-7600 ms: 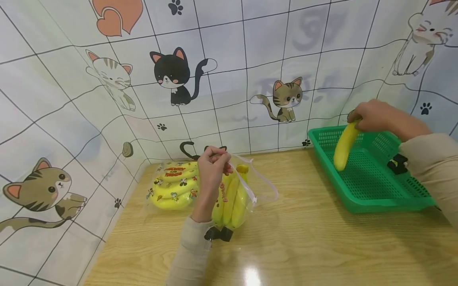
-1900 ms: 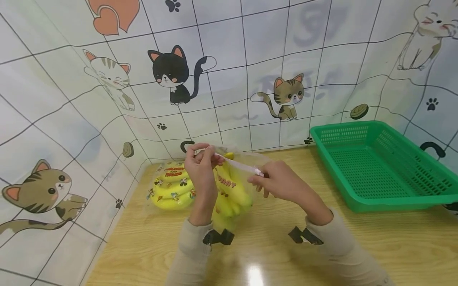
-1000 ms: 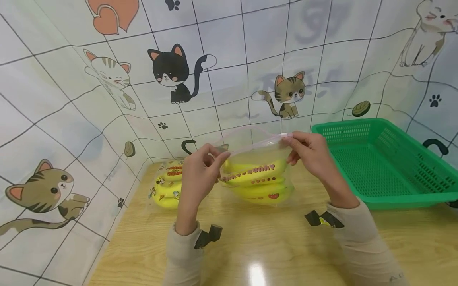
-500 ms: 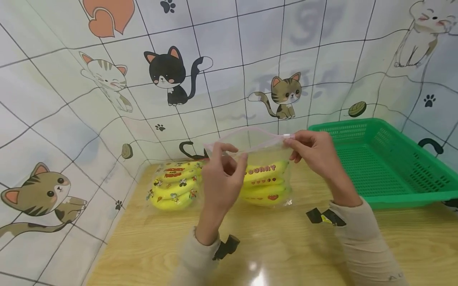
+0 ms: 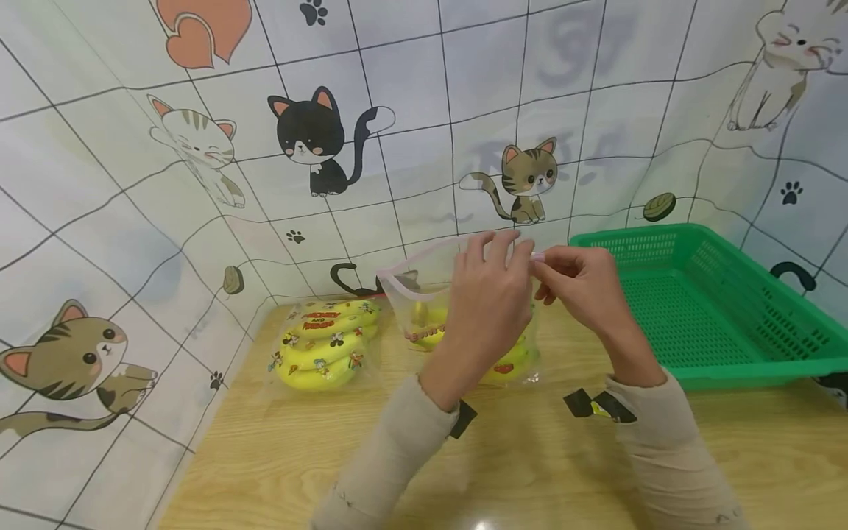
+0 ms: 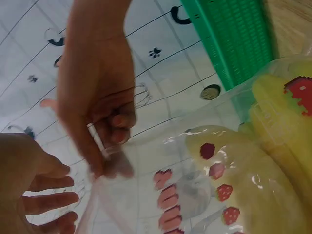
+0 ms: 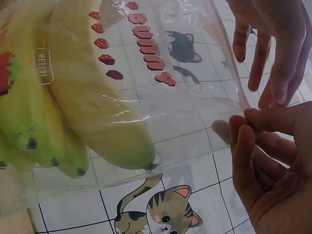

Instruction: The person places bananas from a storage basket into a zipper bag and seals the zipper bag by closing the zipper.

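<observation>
A clear zip bag (image 5: 405, 298) with printed letters and strawberries stands on the table, its mouth gaping at the left. Several yellow bananas (image 7: 92, 107) with green tips lie inside it. My right hand (image 5: 583, 285) pinches the bag's upper right corner between thumb and fingers. Close to that corner, my left hand (image 5: 489, 309) reaches across the front of the bag. Its fingers look straight and spread in both wrist views, with nothing seen between them. The left hand hides the middle of the bag and the zip slider in the head view.
Another clear printed bag (image 5: 321, 346) full of bananas lies at the left on the wooden table (image 5: 265, 456). A green plastic basket (image 5: 762, 368) stands at the right. Behind is a wall covering (image 5: 411, 96) printed with cats.
Earlier, my right hand lifted a banana over the basket; later it took the bag's corner. The left hand has let go of the bag's left rim and moved right toward that corner.
</observation>
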A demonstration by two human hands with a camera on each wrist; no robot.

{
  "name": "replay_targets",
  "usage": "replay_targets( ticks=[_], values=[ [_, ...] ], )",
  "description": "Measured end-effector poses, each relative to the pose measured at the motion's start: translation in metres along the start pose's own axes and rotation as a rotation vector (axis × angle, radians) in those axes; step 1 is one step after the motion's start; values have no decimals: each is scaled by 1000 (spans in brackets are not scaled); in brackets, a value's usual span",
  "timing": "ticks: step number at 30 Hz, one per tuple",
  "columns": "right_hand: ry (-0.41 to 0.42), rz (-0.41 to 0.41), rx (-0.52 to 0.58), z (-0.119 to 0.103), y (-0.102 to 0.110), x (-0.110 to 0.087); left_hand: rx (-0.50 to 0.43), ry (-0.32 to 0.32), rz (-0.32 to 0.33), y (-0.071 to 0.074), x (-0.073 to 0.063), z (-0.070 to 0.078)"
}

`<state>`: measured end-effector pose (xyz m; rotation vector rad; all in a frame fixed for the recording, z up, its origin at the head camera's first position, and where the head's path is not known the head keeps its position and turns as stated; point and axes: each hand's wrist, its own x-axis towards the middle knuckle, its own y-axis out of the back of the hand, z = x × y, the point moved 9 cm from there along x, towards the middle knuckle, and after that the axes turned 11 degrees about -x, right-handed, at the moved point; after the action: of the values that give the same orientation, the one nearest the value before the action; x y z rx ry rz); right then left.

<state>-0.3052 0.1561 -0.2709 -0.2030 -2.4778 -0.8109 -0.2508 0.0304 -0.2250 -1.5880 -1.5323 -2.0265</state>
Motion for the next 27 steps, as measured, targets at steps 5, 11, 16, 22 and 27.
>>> replay_targets(
  ticks=[5, 11, 16, 22, 27],
  values=[
    [13, 2, -8, 1, 2, -2, 80, -13, -133, -21, 10, 8],
    [28, 32, -14, 2, 5, -1, 51, 27, -161, -21, 19, 5],
    [14, 42, -3, 4, 6, 0, -18, 65, -234, -24, 23, -1],
    [27, 59, -31, 5, 8, 0, -16, 87, -283, -28, 23, -5],
    [16, 67, -57, 4, 9, 1, -19, 114, -326, -28, 23, -12]
  ],
)
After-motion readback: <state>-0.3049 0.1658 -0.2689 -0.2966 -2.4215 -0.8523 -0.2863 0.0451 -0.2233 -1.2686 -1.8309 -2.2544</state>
